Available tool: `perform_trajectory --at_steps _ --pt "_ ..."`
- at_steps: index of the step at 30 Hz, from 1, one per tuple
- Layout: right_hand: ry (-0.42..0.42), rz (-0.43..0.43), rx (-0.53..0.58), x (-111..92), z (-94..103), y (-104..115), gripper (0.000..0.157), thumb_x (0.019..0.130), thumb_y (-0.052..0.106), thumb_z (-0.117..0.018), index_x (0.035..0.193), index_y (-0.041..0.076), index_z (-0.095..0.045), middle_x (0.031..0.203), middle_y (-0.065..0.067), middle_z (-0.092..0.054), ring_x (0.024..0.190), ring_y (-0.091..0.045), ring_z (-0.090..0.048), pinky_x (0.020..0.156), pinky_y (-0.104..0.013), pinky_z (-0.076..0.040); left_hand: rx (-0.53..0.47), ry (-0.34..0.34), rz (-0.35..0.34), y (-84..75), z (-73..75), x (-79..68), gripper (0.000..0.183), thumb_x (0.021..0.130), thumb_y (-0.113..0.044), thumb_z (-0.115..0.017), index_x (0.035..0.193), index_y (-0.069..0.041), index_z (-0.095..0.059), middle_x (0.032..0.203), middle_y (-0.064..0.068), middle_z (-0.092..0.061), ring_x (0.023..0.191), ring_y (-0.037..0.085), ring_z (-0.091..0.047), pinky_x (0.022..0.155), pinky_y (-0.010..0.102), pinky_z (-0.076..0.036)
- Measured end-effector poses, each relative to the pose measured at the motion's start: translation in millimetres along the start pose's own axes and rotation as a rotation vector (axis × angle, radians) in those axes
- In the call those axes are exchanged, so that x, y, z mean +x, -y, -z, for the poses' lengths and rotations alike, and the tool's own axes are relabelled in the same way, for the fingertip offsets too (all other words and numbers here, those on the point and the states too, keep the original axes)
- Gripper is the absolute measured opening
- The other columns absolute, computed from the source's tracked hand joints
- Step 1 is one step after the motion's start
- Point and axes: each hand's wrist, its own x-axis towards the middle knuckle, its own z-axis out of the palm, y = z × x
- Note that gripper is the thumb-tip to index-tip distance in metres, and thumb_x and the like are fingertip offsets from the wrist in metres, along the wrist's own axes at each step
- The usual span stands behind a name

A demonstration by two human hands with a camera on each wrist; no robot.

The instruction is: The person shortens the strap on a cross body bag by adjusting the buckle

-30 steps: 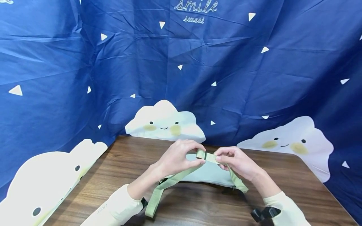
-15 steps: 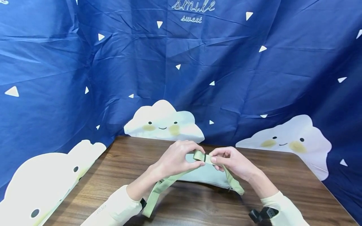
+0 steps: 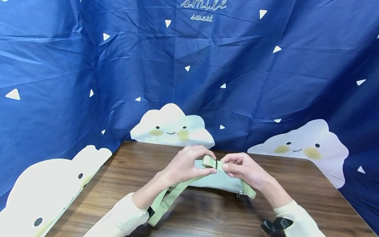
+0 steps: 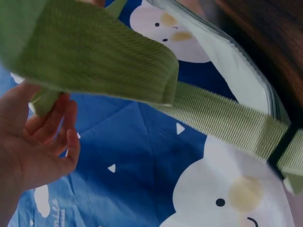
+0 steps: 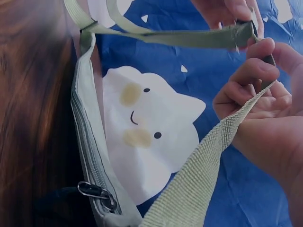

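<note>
A pale mint zippered bag [image 3: 216, 181] lies on the wooden table, with a light green webbing strap [image 3: 170, 200] raised above it. My left hand [image 3: 184, 166] pinches the strap between thumb and fingertips, beside a dark slider buckle [image 3: 216, 164]; a small loop of webbing stands out to the buckle's left. Just right of the buckle, my right hand [image 3: 248, 169] pinches the strap between thumb and index finger. The right wrist view shows the strap [image 5: 194, 179] running down from that hand, near the bag's zipper pull [image 5: 94, 191]. Another dark slider [image 4: 284, 144] appears on lower webbing in the left wrist view.
The wooden table [image 3: 296, 187] extends around the bag. Behind it hangs a blue cloth [image 3: 219, 59] with white clouds and triangles. Black straps with a camera [image 3: 276, 225] sit on the right wrist.
My right hand has shifted slightly left, closer to the buckle, shortening the webbing between the hands. The hanging strap at lower left has swung and spread into a wider fold.
</note>
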Motion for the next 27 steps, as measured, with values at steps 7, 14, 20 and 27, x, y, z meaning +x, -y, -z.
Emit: perform_trajectory --at_steps 7,14,20,27 --pt "-0.035 0.003 -0.078 3 -11.8 3 0.014 0.101 0.005 -0.059 0.106 -0.004 -0.068 0.071 -0.003 -0.054 0.064 -0.012 -0.048 0.053 -0.024 -0.032 0.011 -0.005 -0.016 0.2 -4.9 -0.7 0.032 0.083 -0.029 -0.087 0.107 -0.016 -0.071 0.093 -0.012 -0.064 0.085 0.002 -0.055 0.075 0.023 -0.049" --pt "-0.133 -0.08 -0.174 4 -21.0 12 0.019 0.098 0.015 -0.068 0.099 -0.004 -0.07 0.068 -0.005 -0.055 0.06 -0.013 -0.048 0.051 -0.021 -0.032 0.147 -0.011 -0.037 -1.0 -10.6 -0.3 0.034 0.083 -0.033 -0.087 0.108 -0.018 -0.071 0.096 -0.012 -0.065 0.09 0.004 -0.058 0.083 0.029 -0.045" --pt "-0.172 -0.059 -0.113 2 -21.0 18 0.015 0.098 0.011 -0.066 0.095 -0.004 -0.068 0.067 -0.002 -0.052 0.061 -0.012 -0.046 0.053 -0.021 -0.033 0.087 -0.011 0.02 -2.0 -13.2 0.5 0.048 0.082 -0.033 -0.088 0.121 -0.015 -0.066 0.106 -0.01 -0.067 0.096 0.001 -0.062 0.089 0.024 -0.048" --pt "-0.129 -0.05 0.038 -2 -19.7 23 0.014 0.101 0.008 -0.059 0.094 0.005 -0.071 0.07 0.002 -0.053 0.064 -0.01 -0.047 0.056 -0.019 -0.035 0.004 -0.016 0.062 -0.9 -16.4 -0.3 0.047 0.081 -0.027 -0.089 0.12 -0.014 -0.066 0.098 -0.011 -0.069 0.09 -0.003 -0.064 0.084 0.02 -0.05"
